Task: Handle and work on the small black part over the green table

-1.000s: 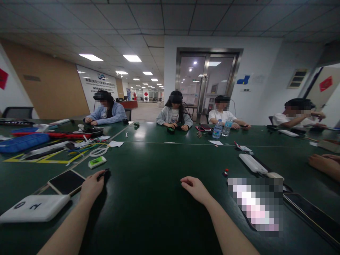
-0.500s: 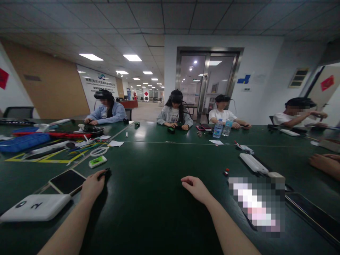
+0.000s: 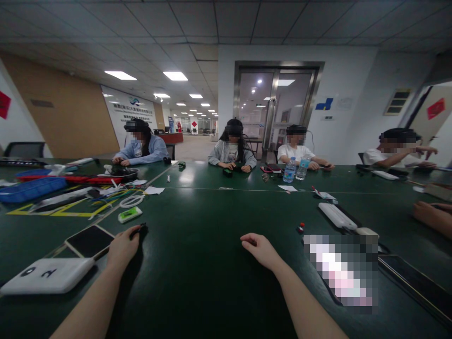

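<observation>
My left hand point(image 3: 124, 245) rests on the dark green table point(image 3: 208, 263), closed on a small black object point(image 3: 142, 228) that sticks out past its fingertips. What kind of object it is cannot be made out. Beside that hand lies a dark-screened tablet or phone point(image 3: 90, 241) with a pale frame, its right edge behind my wrist. A white power-bank-like box point(image 3: 49, 275) marked with dark characters is nearer to me. My right hand point(image 3: 259, 249) lies on the bare tabletop with its fingers curled in, and nothing shows in it. A small red-topped item point(image 3: 301, 228) stands to its right.
To the right lie a pixelated phone point(image 3: 341, 270), a white power bank point(image 3: 337, 216) and a dark flat device point(image 3: 416, 287). At left are a green-and-white packet point(image 3: 130, 215), coiled white cable point(image 3: 131, 201) and blue tray point(image 3: 33, 189). Several people sit around, two bottles point(image 3: 289, 170) before one.
My two hands and the things near them stay where they were. The arms of the co-worker at the far right shift slightly, as do the hands at the right edge.
</observation>
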{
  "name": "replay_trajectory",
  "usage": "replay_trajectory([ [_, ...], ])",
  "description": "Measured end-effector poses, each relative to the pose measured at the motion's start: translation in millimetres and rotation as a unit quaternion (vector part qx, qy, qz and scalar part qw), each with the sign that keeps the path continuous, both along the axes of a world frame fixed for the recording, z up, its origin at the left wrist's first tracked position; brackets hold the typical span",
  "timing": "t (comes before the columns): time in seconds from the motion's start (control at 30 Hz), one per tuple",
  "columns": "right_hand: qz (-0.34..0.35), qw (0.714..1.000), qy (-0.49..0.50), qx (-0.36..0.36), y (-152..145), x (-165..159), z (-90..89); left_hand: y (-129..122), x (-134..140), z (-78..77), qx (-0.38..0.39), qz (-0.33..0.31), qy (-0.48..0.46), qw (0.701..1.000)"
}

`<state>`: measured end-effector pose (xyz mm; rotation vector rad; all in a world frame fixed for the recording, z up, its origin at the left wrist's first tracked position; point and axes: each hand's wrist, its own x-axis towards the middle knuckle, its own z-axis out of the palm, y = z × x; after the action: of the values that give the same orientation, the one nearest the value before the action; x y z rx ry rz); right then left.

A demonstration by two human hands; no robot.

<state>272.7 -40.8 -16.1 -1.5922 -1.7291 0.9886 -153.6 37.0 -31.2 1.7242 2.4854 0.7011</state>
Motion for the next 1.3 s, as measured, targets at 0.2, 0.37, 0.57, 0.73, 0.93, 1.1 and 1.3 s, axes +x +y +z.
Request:
replay_trajectory([
  [0.2, -0.004, 1.000, -0.005, -0.004, 0.3, -0.2, 0.0, -0.1, 0.1, -0.7, 0.000, 0.003, 0.001, 1.000],
  [0.37, -0.004, 1.000, -0.008, 0.005, -0.3, -1.2, 1.4, -1.0, 1.1, -0.8, 0.010, -0.002, 0.007, 1.000],
  [0.57, 0.001, 1.000, -0.008, 0.009, 0.6, -1.1, 0.4, -1.2, 0.1, 0.9, 0.009, -0.004, -0.001, 1.000],
  [0.73, 0.001, 1.000, -0.008, 0.007, -0.3, -0.7, 1.0, 0.8, -0.5, -0.6, 0.008, 0.001, -0.007, 1.000],
  [0.93, 0.001, 1.000, -0.009, 0.004, 0.3, -0.3, 0.0, 0.0, 0.1, -3.0, 0.018, 0.013, -0.005, 1.000],
  [1.1, 0.002, 1.000, -0.009, 0.004, 0.5, 0.0, -0.2, 0.7, 0.9, -3.3, 0.019, 0.029, -0.007, 0.999],
  [1.3, 0.004, 1.000, -0.004, 0.003, 0.8, -0.1, -0.4, 5.0, -2.2, -5.7, -0.001, 0.018, 0.004, 1.000],
])
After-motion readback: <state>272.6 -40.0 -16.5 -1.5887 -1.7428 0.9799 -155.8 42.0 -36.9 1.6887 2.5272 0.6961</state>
